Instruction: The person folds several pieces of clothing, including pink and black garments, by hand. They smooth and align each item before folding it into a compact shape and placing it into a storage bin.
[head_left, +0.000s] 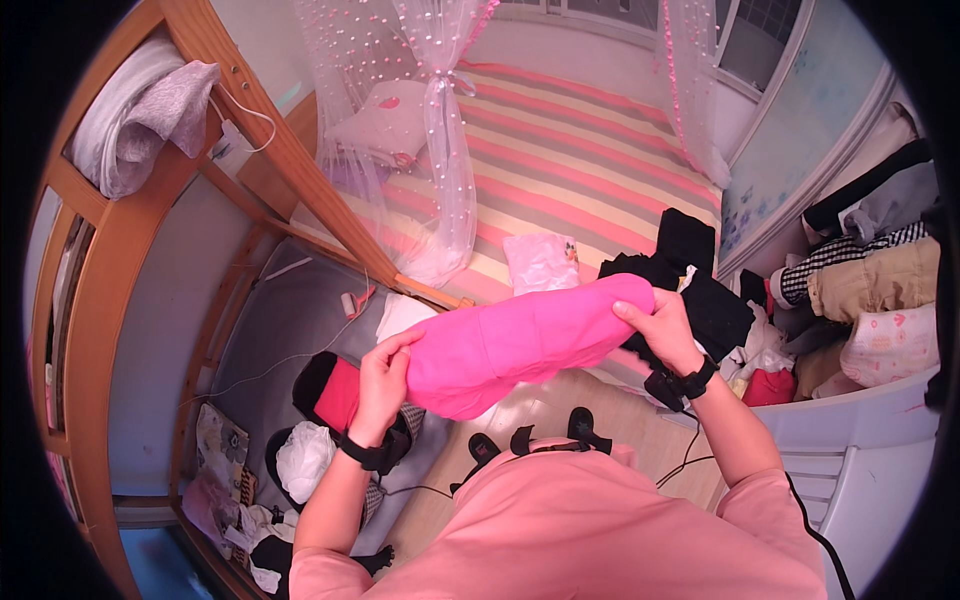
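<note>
A bright pink folded cloth (517, 341), probably a garment, is stretched in the air before my body. My left hand (386, 382) grips its left end, thumb on top. At the right end, my right hand (660, 326) pinches the cloth between thumb and fingers. The cloth sags a little along its lower edge. Beyond it on the bed lie a pale pink folded item in clear plastic (541, 261) and a pile of black clothes (709, 315), partly behind my right hand.
A bed with a striped sheet (570, 157) and tied net curtain (446, 150) stands ahead. On the right, a wardrobe shelf holds stacked clothes (874, 281). A wooden bunk frame (127, 277) rises at left, with a lint roller (356, 301) and bags (306, 457) on the grey lower mattress (259, 330).
</note>
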